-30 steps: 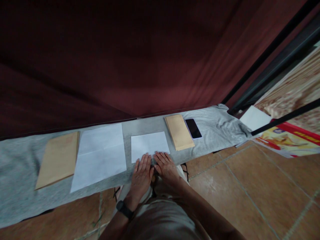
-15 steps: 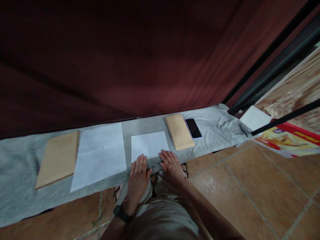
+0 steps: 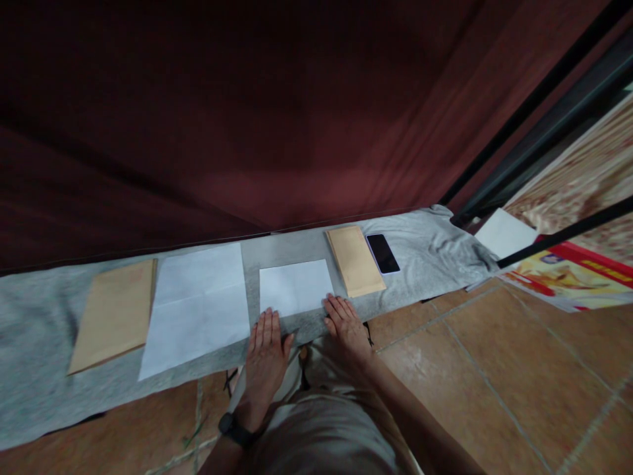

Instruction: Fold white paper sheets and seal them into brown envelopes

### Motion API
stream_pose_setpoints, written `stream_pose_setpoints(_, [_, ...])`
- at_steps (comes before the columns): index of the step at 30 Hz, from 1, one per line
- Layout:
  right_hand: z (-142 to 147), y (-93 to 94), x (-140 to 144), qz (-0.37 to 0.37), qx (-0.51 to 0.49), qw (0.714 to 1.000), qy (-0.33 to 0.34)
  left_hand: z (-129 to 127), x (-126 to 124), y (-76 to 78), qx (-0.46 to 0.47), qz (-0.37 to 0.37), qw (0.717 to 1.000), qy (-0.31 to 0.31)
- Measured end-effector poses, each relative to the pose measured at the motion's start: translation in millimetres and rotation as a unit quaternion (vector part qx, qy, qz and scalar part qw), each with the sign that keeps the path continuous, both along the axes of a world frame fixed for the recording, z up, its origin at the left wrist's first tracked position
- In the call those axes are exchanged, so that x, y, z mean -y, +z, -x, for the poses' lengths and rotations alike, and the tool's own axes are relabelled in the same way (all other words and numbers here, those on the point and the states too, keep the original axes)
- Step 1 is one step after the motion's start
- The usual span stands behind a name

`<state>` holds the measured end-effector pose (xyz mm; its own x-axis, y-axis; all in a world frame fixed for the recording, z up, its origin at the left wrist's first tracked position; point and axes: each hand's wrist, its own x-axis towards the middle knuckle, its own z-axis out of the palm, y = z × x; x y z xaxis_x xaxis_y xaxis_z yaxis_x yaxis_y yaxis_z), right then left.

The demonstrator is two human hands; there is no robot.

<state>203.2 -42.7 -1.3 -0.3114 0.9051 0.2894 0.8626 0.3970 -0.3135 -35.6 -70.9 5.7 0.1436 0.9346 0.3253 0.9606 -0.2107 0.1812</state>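
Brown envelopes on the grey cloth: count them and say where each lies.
2. One brown envelope lies at the far left, beside the large white sheet. The other envelope lies right of the folded white paper, next to the phone.

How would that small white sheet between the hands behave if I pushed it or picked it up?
The small sheet looks thin and lies flat, so it would probably flop when lifted by one edge. It seems light, and could likely slide on the grey cloth when pushed. The left hand and right hand rest flat at its near corners.

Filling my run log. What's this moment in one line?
left hand: flat, at folded paper near edge | right hand: flat, same edge | both grips open
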Motion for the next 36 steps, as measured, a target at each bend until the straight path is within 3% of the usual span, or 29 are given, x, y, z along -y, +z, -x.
stream_pose_setpoints(6, [8, 2.2, -8, 0.003, -0.012, 1.0, -0.006, -2, -4, -0.1, 0.012, 0.012, 1.0, -0.011])
stream_pose_setpoints(13, [37, 11.2, -22, 0.012, -0.026, 0.998, 0.054, -17, -16, -1.6, 0.013, 0.033, 0.998, -0.047])
stream_pose_setpoints(19, [54, 13.1, -34, 0.032, -0.013, 0.997, 0.066, -23, -25, -5.8, -0.007, 0.044, 0.997, -0.056])
stream_pose_setpoints(36, [36, 5.1, -42, 0.028, 0.008, 0.999, 0.013, -24, -36, 1.6, -0.005, 0.049, 0.998, -0.028])
